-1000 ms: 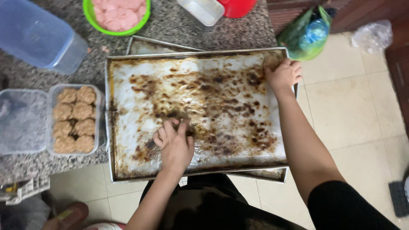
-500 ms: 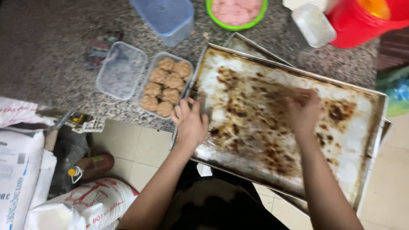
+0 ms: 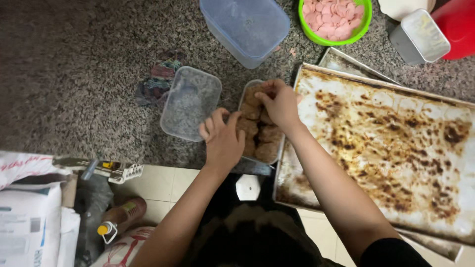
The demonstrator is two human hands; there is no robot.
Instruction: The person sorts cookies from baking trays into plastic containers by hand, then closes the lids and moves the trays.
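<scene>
A clear plastic container (image 3: 277, 153) of brown patties (image 3: 269, 134) sits on the granite counter beside a large stained baking tray (image 3: 396, 143). My left hand (image 3: 222, 138) rests on the container's left side, fingers curled against a patty. My right hand (image 3: 278, 101) reaches into the far end of the container, fingertips pinched on a patty there. The container's clear lid (image 3: 190, 103) lies flat just left of it.
At the back stand a blue-tinted plastic tub (image 3: 245, 27), a green bowl of pink slices (image 3: 335, 17), a small metal tin (image 3: 419, 35) and a red vessel (image 3: 460, 24). A crumpled cloth (image 3: 158, 81) lies on the counter. Sacks (image 3: 29, 217) and a bottle (image 3: 118, 217) stand on the floor at lower left.
Both hands left the baking tray and moved to the patty container. The view shifted left, so the tray now lies at the right.
</scene>
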